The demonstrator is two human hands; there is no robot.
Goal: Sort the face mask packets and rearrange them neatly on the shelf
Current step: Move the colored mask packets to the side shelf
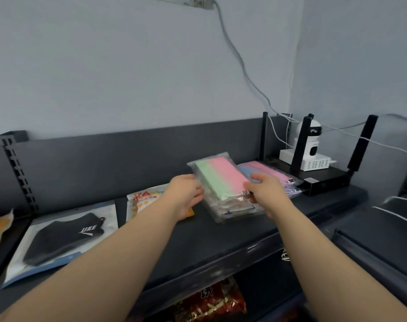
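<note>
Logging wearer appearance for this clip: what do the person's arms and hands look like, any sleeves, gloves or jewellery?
The left forearm and right forearm are bare down to the bottom edge of the view; no sleeve shows. The left hand and right hand are ungloved, with no ring, watch or bracelet visible on the sides facing the camera.

free: shelf (221, 240) front centre | left: black mask packet (60, 235) | right: router (325, 182), camera (311, 140)
</note>
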